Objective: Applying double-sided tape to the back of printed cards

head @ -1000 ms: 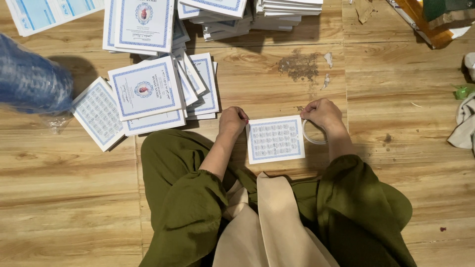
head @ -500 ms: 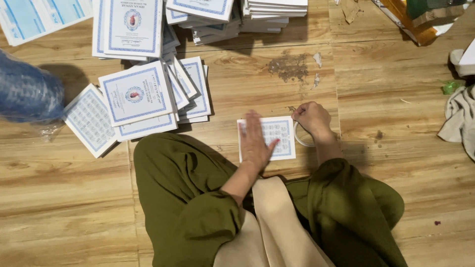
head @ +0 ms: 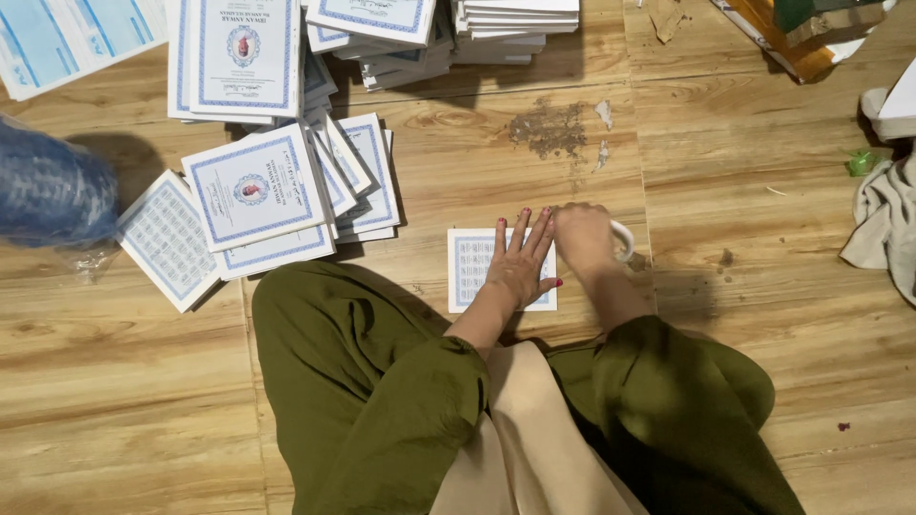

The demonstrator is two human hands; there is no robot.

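Observation:
A small white booklet with a blue patterned border (head: 469,269) lies flat on the wooden floor in front of my knees. My left hand (head: 523,259) rests palm down on it, fingers spread. My right hand (head: 584,238) is closed at the booklet's upper right corner, gripping a white roll of tape (head: 624,240) that shows only partly behind the fingers. My legs are in olive green trousers.
A fanned pile of similar booklets (head: 258,191) lies to the left, with taller stacks (head: 382,29) at the top. A blue wrapped bundle (head: 48,191) sits at far left. A grey cloth (head: 883,224) and cardboard scraps (head: 782,38) lie at right.
My left hand moved from the booklet's left edge onto its face and spread flat. My right hand shifted left onto the booklet's upper right corner.

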